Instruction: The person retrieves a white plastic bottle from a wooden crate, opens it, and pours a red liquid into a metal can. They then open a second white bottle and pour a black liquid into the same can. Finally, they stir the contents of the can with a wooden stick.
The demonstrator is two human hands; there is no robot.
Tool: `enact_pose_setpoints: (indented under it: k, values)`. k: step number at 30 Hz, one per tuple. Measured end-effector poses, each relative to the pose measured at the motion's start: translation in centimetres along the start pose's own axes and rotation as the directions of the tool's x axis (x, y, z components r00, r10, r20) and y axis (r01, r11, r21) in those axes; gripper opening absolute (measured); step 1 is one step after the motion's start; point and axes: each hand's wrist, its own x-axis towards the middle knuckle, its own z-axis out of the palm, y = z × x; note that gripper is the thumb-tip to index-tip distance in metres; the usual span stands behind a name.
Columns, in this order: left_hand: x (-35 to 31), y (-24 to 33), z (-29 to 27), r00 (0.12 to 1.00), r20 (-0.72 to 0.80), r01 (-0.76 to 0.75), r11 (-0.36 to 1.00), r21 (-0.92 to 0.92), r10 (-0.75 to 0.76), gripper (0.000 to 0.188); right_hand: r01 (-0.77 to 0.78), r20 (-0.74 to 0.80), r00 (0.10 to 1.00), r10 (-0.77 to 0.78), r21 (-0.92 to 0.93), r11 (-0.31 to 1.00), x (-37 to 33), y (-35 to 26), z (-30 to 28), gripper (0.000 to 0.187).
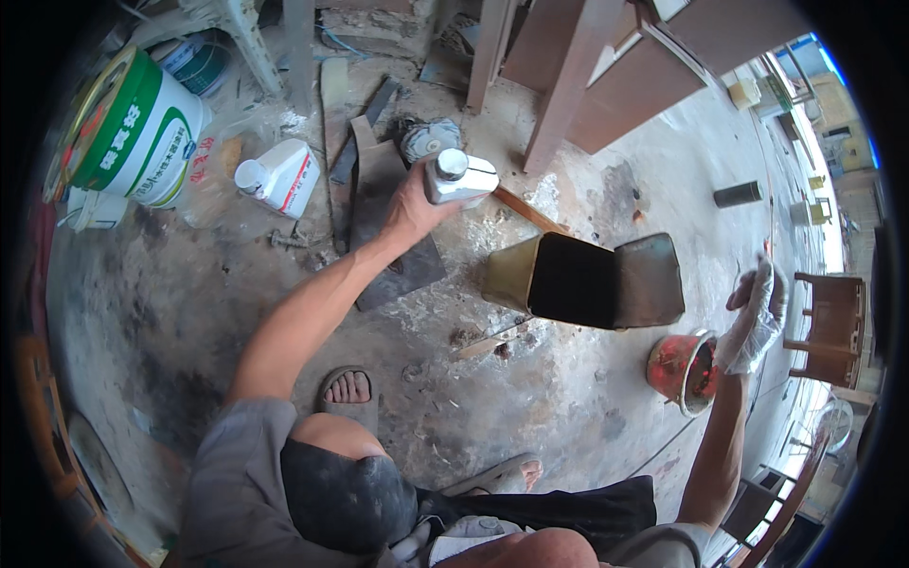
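Note:
My left hand [418,205] is closed round a white bottle [461,180] with a silvery round cap, held above the floor. My right hand [757,317] wears a thin clear plastic glove and is raised at the right. Its fingers are loosely bent with the thumb apart, and nothing shows in them. Between the hands, an open square tin [511,275] with a dark inside stands on the floor, its lid flap [653,281] folded out to the right. Below my right hand sits a red paint-smeared bucket [670,369].
A second white bottle [289,180] stands at left, beside a large green and white pail [142,128]. Dark flat boards [402,270] lie under my left arm. Brown wooden panels [625,95] stand at the back. A dark cylinder [738,195] and a wooden chair [833,327] are farther right.

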Motion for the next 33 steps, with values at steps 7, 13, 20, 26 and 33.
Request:
enact_pose_setpoints:
  k: [7, 13, 20, 26, 33]
  values:
    - [-1.3, 2.3, -1.4, 1.0, 0.014, -0.017, 0.998, -0.059, 0.018, 0.068, 0.473, 0.621, 0.731, -0.281, -0.165, 0.865, -7.3, -7.2, 7.1, 0.013]
    - [-6.2, 9.4, -4.3, 0.977, 0.136, -0.152, 0.985, -0.086, 0.163, 0.07, 0.555, 0.737, 0.613, -0.284, -0.145, 0.819, -8.7, -7.9, 12.9, 0.032]
    - [-12.3, 12.3, -4.6, 0.944, 0.275, -0.164, 0.982, -0.098, 0.185, 0.071, 0.494, 0.821, 0.558, -0.122, -0.211, 0.843, -11.1, -6.9, 13.3, 0.028]
    - [-13.6, 13.6, -5.1, 0.908, 0.33, -0.251, 0.966, -0.065, 0.258, 0.064, 0.239, 0.86, 0.473, 0.189, -0.333, 0.912, -11.9, -7.7, 11.9, 0.03]
    - [-13.6, 15.0, -5.9, 0.88, 0.432, -0.136, 0.977, -0.167, 0.197, 0.064, 0.477, 0.963, 0.259, -0.075, -0.06, 0.877, -10.7, -9.6, 10.4, 0.04]
